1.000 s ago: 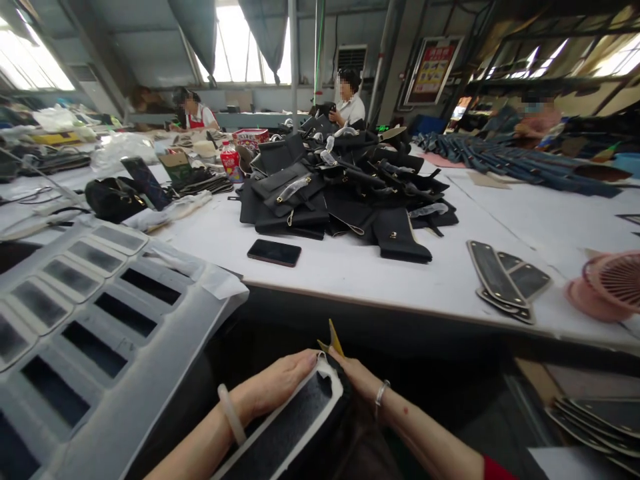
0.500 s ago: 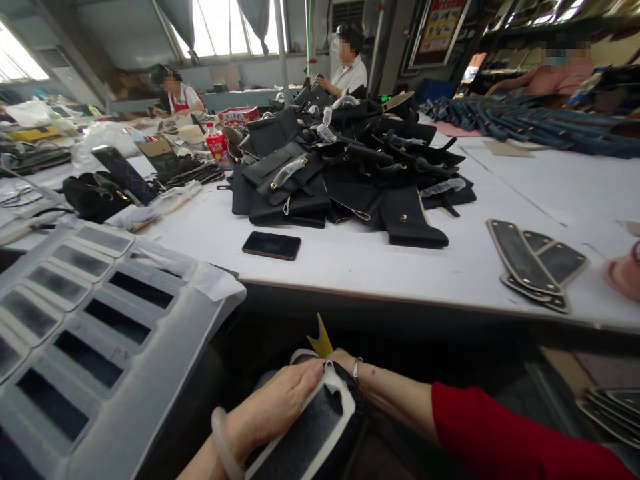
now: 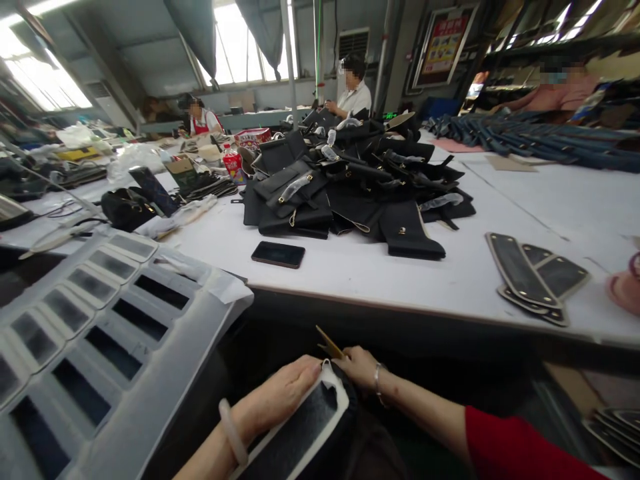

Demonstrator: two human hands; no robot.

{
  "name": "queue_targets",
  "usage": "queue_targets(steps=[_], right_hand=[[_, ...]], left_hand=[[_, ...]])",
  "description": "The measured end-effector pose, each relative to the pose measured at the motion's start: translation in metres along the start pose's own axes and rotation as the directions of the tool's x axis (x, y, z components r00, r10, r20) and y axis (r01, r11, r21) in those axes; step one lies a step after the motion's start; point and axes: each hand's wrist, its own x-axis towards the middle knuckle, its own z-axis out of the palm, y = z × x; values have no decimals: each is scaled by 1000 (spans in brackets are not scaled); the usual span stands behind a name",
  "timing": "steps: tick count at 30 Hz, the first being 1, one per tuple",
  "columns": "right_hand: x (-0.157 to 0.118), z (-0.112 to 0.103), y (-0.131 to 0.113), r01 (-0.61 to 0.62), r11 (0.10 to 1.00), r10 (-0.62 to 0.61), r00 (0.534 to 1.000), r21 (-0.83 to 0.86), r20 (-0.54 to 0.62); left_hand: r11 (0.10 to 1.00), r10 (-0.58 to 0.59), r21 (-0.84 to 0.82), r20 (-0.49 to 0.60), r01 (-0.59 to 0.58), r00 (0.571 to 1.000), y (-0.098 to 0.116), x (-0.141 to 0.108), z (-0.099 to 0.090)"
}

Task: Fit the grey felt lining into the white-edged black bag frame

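Low in front of me, below the table edge, lies a black bag piece [image 3: 305, 427] with a pale, rough-edged border and a dark curved side. My left hand [image 3: 285, 393] lies along its upper edge, fingers together and gripping it near the far corner. A bangle circles that wrist. Just beyond this corner, my right hand [image 3: 357, 367] is closed round a thin yellow two-pointed tool [image 3: 330, 343]. Its points face away to the upper left, and its other end is hidden in my fingers. The underside of the bag piece is out of sight.
On the white table [image 3: 350, 287] are a heap of black bag parts [image 3: 350, 180], a phone [image 3: 278, 255] and trimmed panels [image 3: 537, 277]. A grey slotted rack [image 3: 165, 360] holding pale-edged panels stands left. More panels [image 3: 617, 427] lie lower right. Several people sit beyond.
My right hand has drawn slightly right, away from the bag piece's corner, and the yellow tool has turned further left. My left hand keeps its hold. The view has tilted up slightly.
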Motion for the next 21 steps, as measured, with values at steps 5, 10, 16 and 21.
queue_targets(steps=[5, 10, 16, 21], right_hand=[[-27, -75, -20, -72, 986, 107, 963, -148, 247], [-37, -85, -53, 218, 786, 124, 861, -578, 493], [-23, -60, -89, 426, 434, -304, 899, -794, 315], [-18, -47, -113, 543, 143, -417, 791, -828, 447]], left_hand=[[999, -26, -45, 15, 26, 1000, 1, -1, -2], [976, -114, -190, -50, 102, 992, -10, 1, 1], [930, -171, -346, -104, 126, 980, -18, 1, 6], [939, -143, -331, -130, 93, 981, -18, 0, 6]])
